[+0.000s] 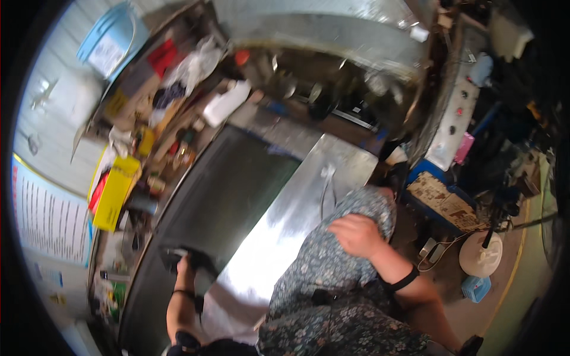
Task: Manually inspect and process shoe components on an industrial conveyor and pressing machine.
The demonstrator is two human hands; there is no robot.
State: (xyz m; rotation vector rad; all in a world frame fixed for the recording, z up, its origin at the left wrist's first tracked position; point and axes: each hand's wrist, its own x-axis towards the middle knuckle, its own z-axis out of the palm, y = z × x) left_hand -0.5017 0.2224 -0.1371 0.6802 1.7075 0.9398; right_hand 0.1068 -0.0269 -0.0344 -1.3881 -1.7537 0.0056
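My left hand is closed on a small dark object over the black mat; its kind is too blurred and dark to tell. A dark patch lies beside that hand, and I cannot tell whether it is shadow or part of the object. Alongside the mat runs a shiny metal sheet, bright with glare. My right hand rests on the grey floral cloth over my leg, its fingers laid out and nothing seen in them. Dark bands circle both forearms.
A yellow box and cluttered small items line the left edge. A light blue bucket stands at the far left. White packaging lies past the mat. On the right are a blue-edged worn board, a white round container and a blue basket.
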